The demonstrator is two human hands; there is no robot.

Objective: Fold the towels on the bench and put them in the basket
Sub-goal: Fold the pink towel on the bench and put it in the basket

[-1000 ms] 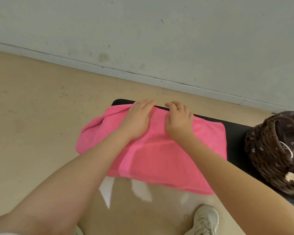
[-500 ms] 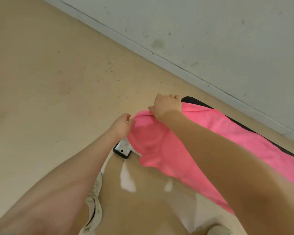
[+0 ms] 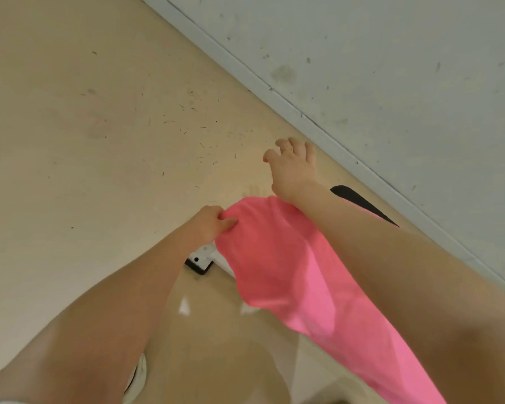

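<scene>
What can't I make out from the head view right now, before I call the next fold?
- Basket: out of frame in the head view.
- Bench: only one black corner shows; the pink towel and right forearm cover the rest.
- Towel's far end: cut off by the bottom edge.
- Right hand: its fingertips are hidden behind the hand itself.
- Left hand: pinches the towel's end.

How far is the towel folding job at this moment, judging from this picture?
Early stage. Done: the bright pink terry towel appears doubled lengthwise on the black padded bench. In hand: the left hand pinches the towel's end; the right hand reaches beyond it, holding nothing. Left: folding the towel shorter and putting it in the basket, which is out of view.
</scene>
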